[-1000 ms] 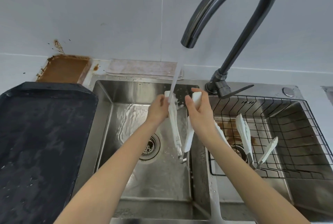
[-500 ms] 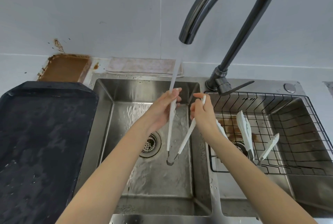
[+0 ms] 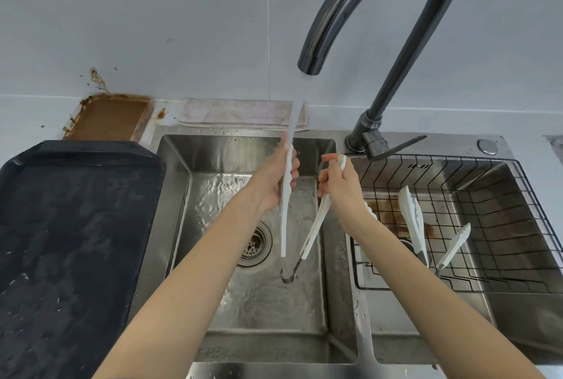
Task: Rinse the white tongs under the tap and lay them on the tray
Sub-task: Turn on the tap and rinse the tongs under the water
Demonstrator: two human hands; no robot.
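White tongs (image 3: 285, 220) hang over the left sink basin (image 3: 259, 302), spread in a V with the metal hinge end pointing down. My left hand (image 3: 275, 183) grips one arm near its tip, right under the running water from the dark tap (image 3: 309, 64). My right hand (image 3: 341, 186) holds the other arm, off to the right of the stream. A black tray (image 3: 70, 241) lies on the counter to the left of the sink.
A wire basket (image 3: 487, 183) sits in the right basin and holds two more white tongs (image 3: 414, 220) above brown residue. A dirty brown dish (image 3: 109, 118) and a folded cloth (image 3: 240, 113) lie behind the sink. The tap lever (image 3: 396, 147) points right.
The tongs have turned edge-on and opened wider, with the hinge hanging lower in the basin. My left hand has kept its arm in the stream, while my right hand has shifted slightly right.
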